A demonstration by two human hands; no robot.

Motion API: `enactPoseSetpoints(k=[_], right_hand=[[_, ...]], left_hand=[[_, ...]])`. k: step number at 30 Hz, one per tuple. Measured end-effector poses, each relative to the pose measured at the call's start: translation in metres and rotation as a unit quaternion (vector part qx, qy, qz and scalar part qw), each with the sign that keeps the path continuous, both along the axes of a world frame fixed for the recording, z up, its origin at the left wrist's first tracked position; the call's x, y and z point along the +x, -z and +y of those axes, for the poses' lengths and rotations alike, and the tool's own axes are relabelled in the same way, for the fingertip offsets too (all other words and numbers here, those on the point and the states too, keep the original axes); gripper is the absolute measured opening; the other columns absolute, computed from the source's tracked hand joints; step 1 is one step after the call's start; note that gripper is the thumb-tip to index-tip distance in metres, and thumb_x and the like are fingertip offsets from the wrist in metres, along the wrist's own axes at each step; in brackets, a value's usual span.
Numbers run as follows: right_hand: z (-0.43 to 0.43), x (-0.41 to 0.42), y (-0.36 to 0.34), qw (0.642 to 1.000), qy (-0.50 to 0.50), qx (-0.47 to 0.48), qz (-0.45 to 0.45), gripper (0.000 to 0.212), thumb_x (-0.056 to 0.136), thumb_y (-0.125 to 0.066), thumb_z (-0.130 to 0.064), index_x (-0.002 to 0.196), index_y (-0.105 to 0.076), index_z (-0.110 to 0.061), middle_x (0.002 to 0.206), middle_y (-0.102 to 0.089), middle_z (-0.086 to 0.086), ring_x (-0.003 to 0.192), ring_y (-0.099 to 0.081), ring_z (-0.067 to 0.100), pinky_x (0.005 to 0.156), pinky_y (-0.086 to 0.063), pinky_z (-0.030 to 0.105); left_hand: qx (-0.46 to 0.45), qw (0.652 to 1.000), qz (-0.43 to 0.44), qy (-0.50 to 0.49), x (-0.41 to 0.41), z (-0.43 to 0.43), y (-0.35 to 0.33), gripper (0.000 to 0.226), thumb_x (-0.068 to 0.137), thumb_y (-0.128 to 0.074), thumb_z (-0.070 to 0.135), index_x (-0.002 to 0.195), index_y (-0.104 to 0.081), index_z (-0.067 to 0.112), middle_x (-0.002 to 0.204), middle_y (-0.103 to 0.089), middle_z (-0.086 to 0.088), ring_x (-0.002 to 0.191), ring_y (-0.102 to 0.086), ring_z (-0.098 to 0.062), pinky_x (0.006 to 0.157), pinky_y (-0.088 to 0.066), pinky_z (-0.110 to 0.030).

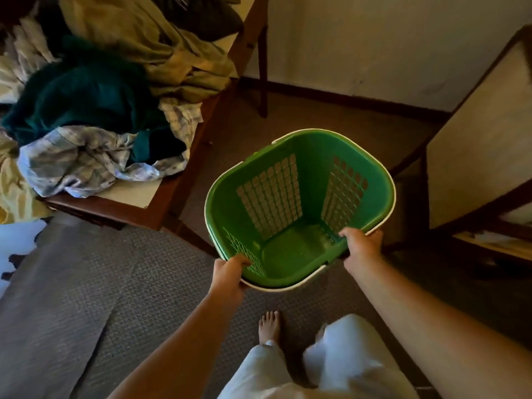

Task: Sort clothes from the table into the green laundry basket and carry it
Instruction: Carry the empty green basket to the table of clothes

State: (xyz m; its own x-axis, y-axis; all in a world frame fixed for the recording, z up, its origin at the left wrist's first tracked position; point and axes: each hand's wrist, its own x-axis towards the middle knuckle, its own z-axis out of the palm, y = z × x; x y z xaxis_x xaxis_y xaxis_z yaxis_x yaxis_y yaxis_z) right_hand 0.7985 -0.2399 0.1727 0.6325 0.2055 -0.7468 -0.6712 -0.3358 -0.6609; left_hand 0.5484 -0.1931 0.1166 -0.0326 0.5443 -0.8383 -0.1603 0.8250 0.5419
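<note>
Underfoot, carpeted floor (144, 283), with open room ahead as far as the wall. At left, a wood-edged counter (135, 210) heaped with rumpled clothes (86, 110) right up to its near edge. At right, a second table (475, 154), corner close to the basket's far side. Between the two, empty and tipped toward the person: the green laundry basket (316, 168). Gripping its near rim, left hand (230, 276) and right hand (362, 249), one per corner, fingers curled over the edge.

no readable text, labels or numbers appear anywhere.
</note>
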Motion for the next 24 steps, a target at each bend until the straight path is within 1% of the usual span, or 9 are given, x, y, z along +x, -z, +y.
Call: enactPoseSetpoints(k=[3,5,6,9,11,14,17,21,24], right_hand=[[0.036,0.040,0.006,1.000,-0.023,-0.002,-0.004,0.068,0.083,-0.061,0.011,0.138,-0.039,-0.021,0.117,-0.050,0.012,0.086,-0.057,0.026,0.079,-0.055,0.050],[0.062,0.063,0.014,0.999,-0.044,-0.008,-0.008,0.058,0.083,-0.061,0.010,0.129,-0.042,-0.020,0.106,-0.053,0.009,0.082,-0.056,0.022,0.069,-0.054,0.043],[0.075,0.073,0.019,0.998,-0.056,-0.007,-0.011,0.056,0.083,-0.063,0.008,0.128,-0.043,-0.021,0.107,-0.055,0.008,0.082,-0.057,0.021,0.072,-0.055,0.043],[0.114,0.100,0.032,0.992,-0.125,-0.013,-0.010,0.060,0.083,-0.070,0.000,0.130,-0.046,-0.028,0.116,-0.059,0.005,0.101,-0.062,0.028,0.097,-0.053,0.055],[0.137,0.118,0.036,0.982,-0.187,-0.027,-0.002,0.059,0.084,-0.074,-0.005,0.130,-0.047,-0.030,0.111,-0.059,0.002,0.109,-0.062,0.029,0.102,-0.051,0.056],[0.169,0.137,0.041,0.957,-0.283,-0.055,0.019,0.061,0.084,-0.075,-0.007,0.135,-0.049,-0.027,0.124,-0.062,0.009,0.112,-0.063,0.031,0.098,-0.053,0.057],[0.195,0.142,0.047,0.936,-0.335,-0.078,0.073,0.056,0.088,-0.068,-0.002,0.135,-0.049,-0.026,0.122,-0.058,0.013,0.107,-0.061,0.038,0.075,-0.060,0.058],[0.219,0.132,0.070,0.925,-0.358,-0.100,0.084,0.065,0.086,-0.067,0.001,0.141,-0.045,-0.026,0.133,-0.054,0.016,0.116,-0.059,0.042,0.093,-0.053,0.064],[0.233,0.120,0.096,0.922,-0.364,-0.092,0.094,0.065,0.086,-0.066,0.003,0.141,-0.045,-0.026,0.135,-0.053,0.017,0.117,-0.058,0.043,0.094,-0.053,0.064]], left_hand=[[-0.009,1.000,0.005,-0.025,0.034,0.028,0.009,0.044,0.082,-0.061,-0.008,0.124,-0.058,0.004,0.108,-0.073,-0.025,0.085,-0.075,-0.039,0.063,-0.062,-0.051],[-0.017,0.999,-0.001,-0.048,0.055,0.044,0.015,0.050,0.078,-0.064,-0.005,0.127,-0.057,0.007,0.113,-0.072,-0.027,0.090,-0.076,-0.044,0.067,-0.062,-0.061],[-0.015,0.998,0.002,-0.060,0.065,0.051,0.018,0.052,0.077,-0.064,-0.004,0.127,-0.057,0.007,0.113,-0.072,-0.027,0.091,-0.076,-0.045,0.068,-0.061,-0.064],[0.003,0.992,0.029,-0.125,0.089,0.063,0.034,0.056,0.071,-0.067,0.000,0.125,-0.056,0.009,0.114,-0.072,-0.026,0.091,-0.075,-0.045,0.066,-0.062,-0.061],[0.008,0.986,0.057,-0.156,0.107,0.065,0.023,0.057,0.070,-0.068,0.001,0.124,-0.053,0.010,0.115,-0.071,-0.025,0.091,-0.075,-0.044,0.064,-0.063,-0.057],[0.003,0.973,0.115,-0.199,0.125,0.061,0.006,0.043,0.083,-0.068,0.001,0.118,-0.048,0.015,0.108,-0.069,-0.016,0.089,-0.075,-0.036,0.061,-0.065,-0.046],[-0.006,0.963,0.148,-0.227,0.131,0.055,0.011,0.032,0.085,-0.069,0.013,0.108,-0.049,0.023,0.112,-0.068,-0.016,0.092,-0.075,-0.036,0.071,-0.065,-0.056],[0.027,0.939,0.153,-0.306,0.138,0.051,0.032,0.019,0.094,-0.068,0.020,0.110,-0.058,0.023,0.104,-0.076,-0.013,0.088,-0.078,-0.035,0.073,-0.064,-0.059],[0.032,0.923,0.171,-0.343,0.135,0.053,0.059,0.017,0.094,-0.068,0.017,0.110,-0.064,0.023,0.101,-0.079,-0.010,0.086,-0.079,-0.030,0.075,-0.065,-0.057]])
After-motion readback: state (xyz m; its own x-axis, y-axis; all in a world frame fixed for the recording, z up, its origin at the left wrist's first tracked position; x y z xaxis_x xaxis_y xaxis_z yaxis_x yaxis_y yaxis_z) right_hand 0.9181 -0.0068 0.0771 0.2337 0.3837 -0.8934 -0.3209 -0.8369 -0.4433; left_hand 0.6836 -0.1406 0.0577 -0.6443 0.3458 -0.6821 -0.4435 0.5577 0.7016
